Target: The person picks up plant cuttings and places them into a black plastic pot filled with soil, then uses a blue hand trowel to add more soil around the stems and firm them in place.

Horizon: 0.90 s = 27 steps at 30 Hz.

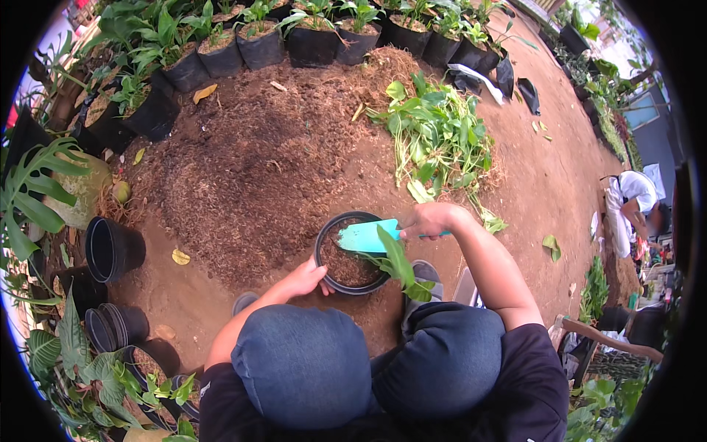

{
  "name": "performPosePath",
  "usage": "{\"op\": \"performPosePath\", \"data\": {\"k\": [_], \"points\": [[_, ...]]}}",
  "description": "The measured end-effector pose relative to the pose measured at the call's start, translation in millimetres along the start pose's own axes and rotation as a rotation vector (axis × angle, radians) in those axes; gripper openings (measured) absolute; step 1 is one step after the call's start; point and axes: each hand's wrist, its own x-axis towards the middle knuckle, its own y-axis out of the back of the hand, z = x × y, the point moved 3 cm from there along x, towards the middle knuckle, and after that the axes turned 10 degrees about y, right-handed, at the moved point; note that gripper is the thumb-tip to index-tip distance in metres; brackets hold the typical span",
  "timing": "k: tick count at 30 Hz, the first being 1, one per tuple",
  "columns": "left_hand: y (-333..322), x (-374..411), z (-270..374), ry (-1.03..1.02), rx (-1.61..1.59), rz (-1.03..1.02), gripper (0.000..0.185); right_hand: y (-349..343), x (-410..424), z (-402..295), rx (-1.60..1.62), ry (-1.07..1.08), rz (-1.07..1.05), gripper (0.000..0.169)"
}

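A round black plastic pot (353,289) with brown soil mix inside stands on the ground in front of my knees. My left hand (309,278) grips its rim on the left side. In my right hand (429,224) is the handle of a turquoise garden trowel (367,236), whose blade lies over the soil within the pot. A leafy green cutting (399,259) leans out over the pot's right rim, below the trowel. Just beyond the pot spreads a wide heap of brown soil mix (248,160).
Uprooted leafy plants (436,132) lie in a pile beyond my right hand. Black grow bags with plants (262,47) line the far edge. Empty black pots (113,248) stand at the left. Another person (635,193) bends over at the far right.
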Motion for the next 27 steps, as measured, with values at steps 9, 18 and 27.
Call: {"op": "performPosePath", "data": {"k": [9, 18, 27], "points": [[-1, -1, 4, 0.025, 0.018, 0.011, 0.031, -6, -8, 0, -0.045, -0.036, 0.034, 0.038], [-2, -2, 4, -0.004, -0.001, 0.007, 0.03, -13, -5, -3, -0.08, -0.11, 0.067, 0.04], [-2, -1, 3, -0.007, -0.027, 0.036, 0.027, -20, -1, -5, -0.188, -0.1, 0.134, 0.04]]}}
